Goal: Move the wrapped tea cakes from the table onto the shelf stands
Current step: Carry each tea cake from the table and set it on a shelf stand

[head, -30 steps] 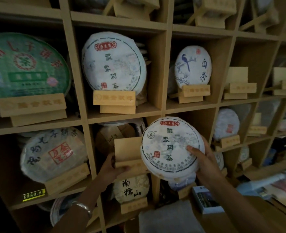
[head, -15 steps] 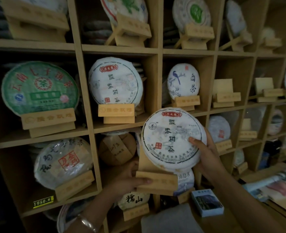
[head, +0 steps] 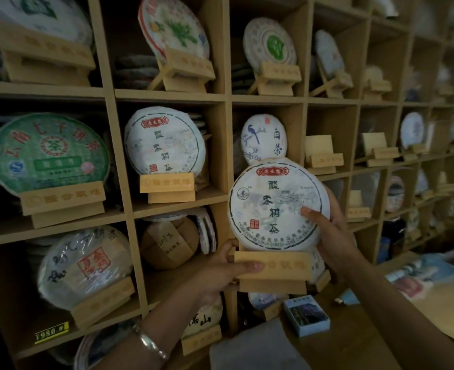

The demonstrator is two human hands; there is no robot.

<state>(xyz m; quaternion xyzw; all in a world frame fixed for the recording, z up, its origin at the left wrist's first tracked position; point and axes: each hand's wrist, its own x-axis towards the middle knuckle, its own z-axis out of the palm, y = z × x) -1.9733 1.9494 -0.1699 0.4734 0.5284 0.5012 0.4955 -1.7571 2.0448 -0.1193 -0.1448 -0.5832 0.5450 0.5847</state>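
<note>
the held tea cake [head: 278,204] is white with a red cartouche, dark characters, a dashed dark ring and a faint blue-grey landscape. its stand [head: 272,271] is pale tan wood. on the shelf, one cake [head: 48,153] is green with red characters, another [head: 263,138] white with a blue bird.

The wrapped tea cake [head: 278,206], a round disc in white paper with a red label at its twelve o'clock, dark vertical characters down the middle and a dashed ring near its rim, stood upright facing the camera. Its lower edge sat in a pale wooden stand [head: 272,271] held in front of the shelf [head: 225,145], clear of any compartment.
</note>
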